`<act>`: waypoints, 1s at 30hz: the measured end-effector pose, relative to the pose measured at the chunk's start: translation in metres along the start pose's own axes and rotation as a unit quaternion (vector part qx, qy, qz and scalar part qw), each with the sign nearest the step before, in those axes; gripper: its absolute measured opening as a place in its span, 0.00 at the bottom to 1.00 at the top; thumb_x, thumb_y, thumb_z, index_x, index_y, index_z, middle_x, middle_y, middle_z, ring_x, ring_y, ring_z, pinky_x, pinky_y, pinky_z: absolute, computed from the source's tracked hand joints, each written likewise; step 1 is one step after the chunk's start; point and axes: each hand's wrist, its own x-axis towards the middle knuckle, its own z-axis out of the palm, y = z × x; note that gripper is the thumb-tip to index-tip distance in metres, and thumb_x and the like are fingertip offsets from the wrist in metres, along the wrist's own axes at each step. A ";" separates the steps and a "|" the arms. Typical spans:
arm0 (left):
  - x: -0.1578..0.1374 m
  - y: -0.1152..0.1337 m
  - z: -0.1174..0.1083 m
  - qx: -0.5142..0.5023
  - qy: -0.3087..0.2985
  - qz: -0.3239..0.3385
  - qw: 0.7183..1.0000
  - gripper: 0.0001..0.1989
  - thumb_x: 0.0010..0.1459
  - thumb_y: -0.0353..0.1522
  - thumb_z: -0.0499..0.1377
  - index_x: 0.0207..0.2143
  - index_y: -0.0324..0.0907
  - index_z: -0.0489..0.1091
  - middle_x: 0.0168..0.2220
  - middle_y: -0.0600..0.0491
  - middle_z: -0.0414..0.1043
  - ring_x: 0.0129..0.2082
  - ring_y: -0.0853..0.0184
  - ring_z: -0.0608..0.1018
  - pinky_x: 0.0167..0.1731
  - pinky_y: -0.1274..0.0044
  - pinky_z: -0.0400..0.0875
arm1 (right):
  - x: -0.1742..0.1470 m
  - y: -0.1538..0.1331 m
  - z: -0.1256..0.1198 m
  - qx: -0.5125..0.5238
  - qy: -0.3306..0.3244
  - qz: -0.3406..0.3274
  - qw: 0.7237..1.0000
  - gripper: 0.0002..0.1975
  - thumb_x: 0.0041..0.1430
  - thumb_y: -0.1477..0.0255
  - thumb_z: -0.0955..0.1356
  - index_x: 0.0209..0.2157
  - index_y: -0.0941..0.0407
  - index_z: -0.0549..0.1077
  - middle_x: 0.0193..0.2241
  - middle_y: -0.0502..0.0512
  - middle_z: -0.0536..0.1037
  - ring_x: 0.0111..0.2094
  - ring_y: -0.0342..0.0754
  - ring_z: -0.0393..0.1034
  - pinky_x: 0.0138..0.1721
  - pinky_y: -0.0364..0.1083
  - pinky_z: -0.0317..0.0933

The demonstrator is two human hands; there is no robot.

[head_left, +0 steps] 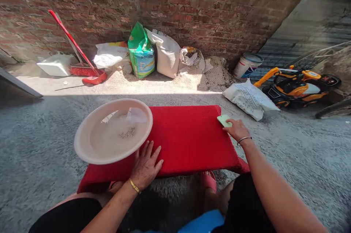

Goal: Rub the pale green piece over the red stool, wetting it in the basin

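A red cloth covers a low bench or table in front of me. My left hand lies on its near edge with the fingers spread, close by the rim of a wide, pale pink basin. The basin holds clear water, and a patch of small dark bits shows inside it. At the cloth's right edge, my right hand grips a flat, pale green rectangular piece between thumb and fingers. Its far end points left; what it is made of I cannot tell.
Against the brick wall stand a green bag, a white sack and piles of sand. A red dustpan is at the left. A white bag, a paint bucket and an orange-black toy excavator stand right.
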 end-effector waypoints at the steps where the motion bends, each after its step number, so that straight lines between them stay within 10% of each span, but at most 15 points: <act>1: 0.002 0.002 0.000 -0.001 0.001 -0.009 1.000 0.23 0.58 0.42 0.53 0.55 0.44 0.67 0.61 0.41 0.59 0.62 0.50 0.59 0.60 0.55 0.48 | 0.003 0.001 -0.002 -0.002 0.019 0.025 0.999 0.24 0.52 0.61 0.68 0.51 0.51 0.71 0.45 0.61 0.68 0.42 0.54 0.67 0.42 0.49 0.59; 10: 0.028 0.001 0.004 0.012 -0.021 0.015 1.000 0.26 0.59 0.44 0.54 0.59 0.50 0.62 0.63 0.44 0.56 0.63 0.54 0.58 0.59 0.58 0.51 | 0.002 -0.105 0.026 0.059 0.049 -0.164 0.984 0.23 0.58 0.59 0.64 0.54 0.51 0.68 0.46 0.61 0.65 0.44 0.52 0.66 0.45 0.48 0.57; 21: 0.031 0.009 0.004 -0.015 -0.076 0.006 0.997 0.33 0.57 0.49 0.53 0.62 0.48 0.56 0.66 0.42 0.48 0.65 0.51 0.51 0.60 0.55 0.43 | 0.029 0.020 -0.006 0.062 0.083 0.125 0.987 0.23 0.51 0.60 0.66 0.47 0.55 0.74 0.42 0.65 0.71 0.47 0.58 0.66 0.41 0.50 0.58; 30: 0.026 0.008 0.012 -0.080 -0.091 -0.003 0.993 0.39 0.54 0.57 0.47 0.63 0.49 0.53 0.67 0.42 0.45 0.66 0.50 0.47 0.60 0.53 0.43 | -0.010 -0.203 0.027 0.173 -0.006 -0.174 0.969 0.22 0.55 0.57 0.65 0.49 0.52 0.72 0.42 0.58 0.70 0.40 0.50 0.68 0.41 0.46 0.60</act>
